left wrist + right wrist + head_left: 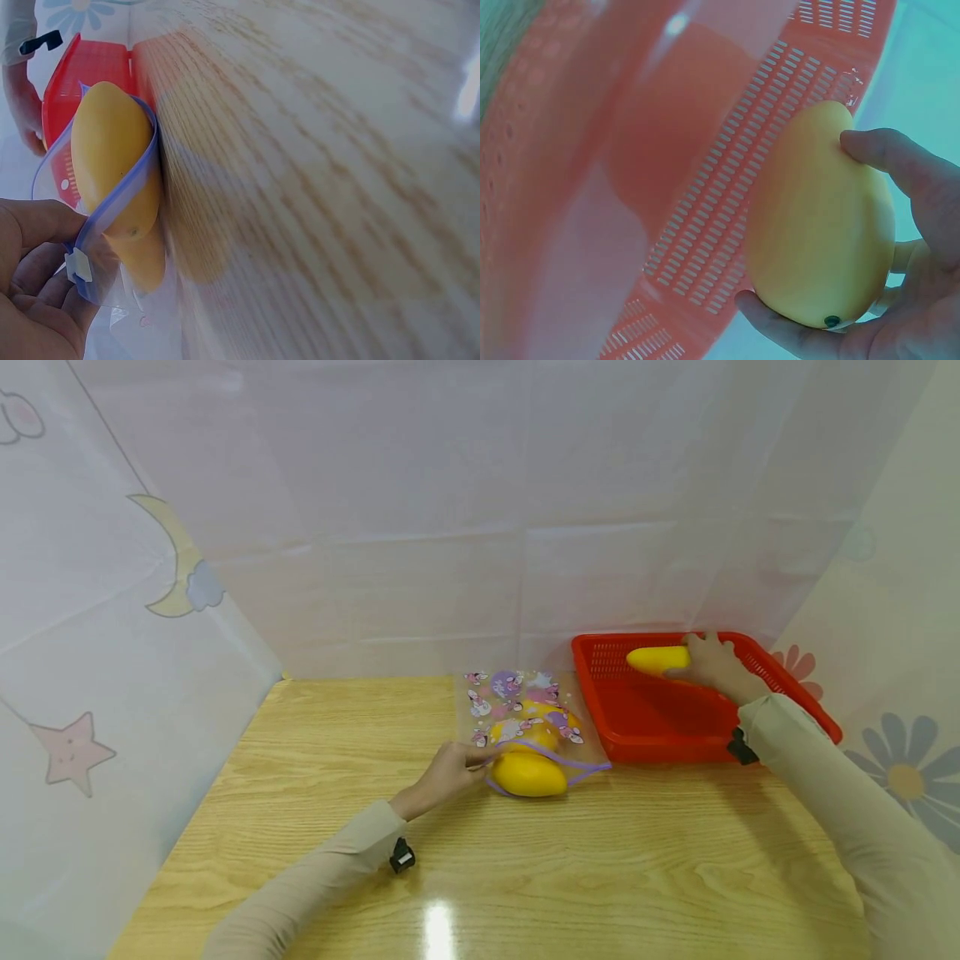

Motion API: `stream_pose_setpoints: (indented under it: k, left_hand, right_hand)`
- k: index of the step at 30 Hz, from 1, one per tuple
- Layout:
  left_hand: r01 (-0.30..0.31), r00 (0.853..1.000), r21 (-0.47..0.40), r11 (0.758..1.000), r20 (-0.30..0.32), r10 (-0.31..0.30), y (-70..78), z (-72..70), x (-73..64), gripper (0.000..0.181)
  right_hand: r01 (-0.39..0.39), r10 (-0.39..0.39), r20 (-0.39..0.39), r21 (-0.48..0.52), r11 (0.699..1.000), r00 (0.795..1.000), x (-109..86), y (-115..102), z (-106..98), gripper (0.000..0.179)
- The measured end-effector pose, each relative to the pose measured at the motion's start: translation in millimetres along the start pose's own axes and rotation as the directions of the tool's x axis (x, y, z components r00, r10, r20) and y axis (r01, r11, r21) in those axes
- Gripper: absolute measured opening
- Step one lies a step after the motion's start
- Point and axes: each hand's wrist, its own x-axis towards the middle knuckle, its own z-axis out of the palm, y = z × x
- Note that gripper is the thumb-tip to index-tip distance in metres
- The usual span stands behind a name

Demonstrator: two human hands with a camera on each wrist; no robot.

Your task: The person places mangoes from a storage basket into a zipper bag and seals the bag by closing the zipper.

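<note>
Left hand (444, 775) pinching a bag (480, 702), right hand (712, 664) gripping a mango (821, 225).

At twelve o'clock, the left thumb and fingers pinch the clear bag's purple edge beside a white slider (78, 265); a second mango (530, 775) sits in its mouth, with more behind. Toward one o'clock, the right fingers curl round their mango at the red basket's (667, 750) far side. The bag's print is cartoon figures and splashes, any lettering too small to read. Bag and basket rest on a wooden table (360, 727).

Between the bag (517, 722) and right grip (715, 666) rises the red basket's left wall (596, 703); near tabletop (585, 868) offers passage.
</note>
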Motion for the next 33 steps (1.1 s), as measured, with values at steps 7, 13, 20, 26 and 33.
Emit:
stream_pose_setpoints:
  k: [7,13,20,26,33]
  left_hand:
    - [-0.001,1.0,0.005,1.0,-0.001,0.001,-0.1,-0.4,-0.4,0.036]
    - [-0.009,1.0,0.005,1.0,-0.003,0.009,-2.1,0.4,-0.5,0.035]
    - [0.004,1.0,-0.011,1.0,0.002,-0.004,-2.3,0.2,-0.2,0.036]
    - [0.008,1.0,-0.011,1.0,0.009,-0.008,-1.8,-0.3,0.3,0.037]
    - [0.014,1.0,-0.015,1.0,0.011,-0.014,-2.3,-0.5,-0.7,0.036]
  right_hand:
    - [0.0,0.0,-0.006,0.007,1.0,1.0,0.8,3,0,0.071]
    - [0.032,-0.033,-0.007,-0.033,0.999,0.999,2.5,3,1,0.071]
    - [0.067,-0.067,-0.017,-0.041,0.997,0.998,0.4,0,2,0.072]
    - [0.068,-0.068,-0.032,-0.023,0.997,0.997,-4.3,-5,1,0.073]
    - [0.083,-0.084,-0.041,-0.02,0.996,0.996,-8.1,-6,4,0.075]
